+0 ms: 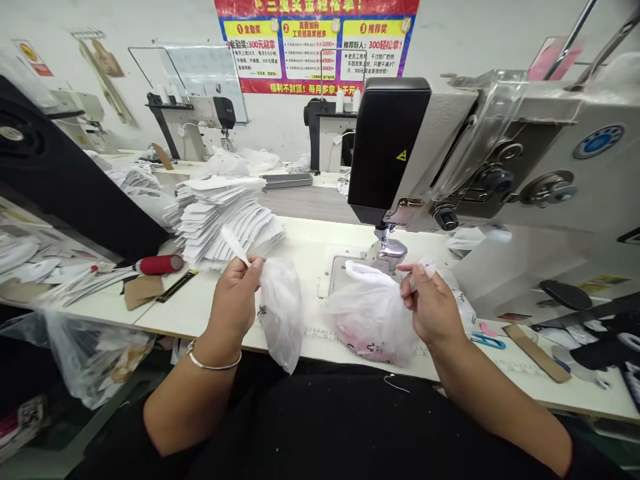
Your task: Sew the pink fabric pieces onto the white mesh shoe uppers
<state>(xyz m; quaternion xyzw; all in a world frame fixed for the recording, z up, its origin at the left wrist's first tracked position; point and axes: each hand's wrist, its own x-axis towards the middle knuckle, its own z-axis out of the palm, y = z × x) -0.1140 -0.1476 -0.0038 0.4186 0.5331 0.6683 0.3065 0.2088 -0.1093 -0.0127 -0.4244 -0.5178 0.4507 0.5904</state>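
Hands [236,299] pinching translucent bags [281,310], sewing machine [393,150] beyond

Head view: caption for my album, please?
Left hand and right hand each hold a plastic bag near a sewing machine.

White tabletop [307,250] across the frame's middle, bearing a stack of white pieces [225,217] left of centre; farther left, a red-handled tool [160,265], brown card [143,292] and black-and-yellow strip [176,287]; at right, a sewing machine [480,160]; lower right, a blue tool [489,341] and brown strip [537,353].
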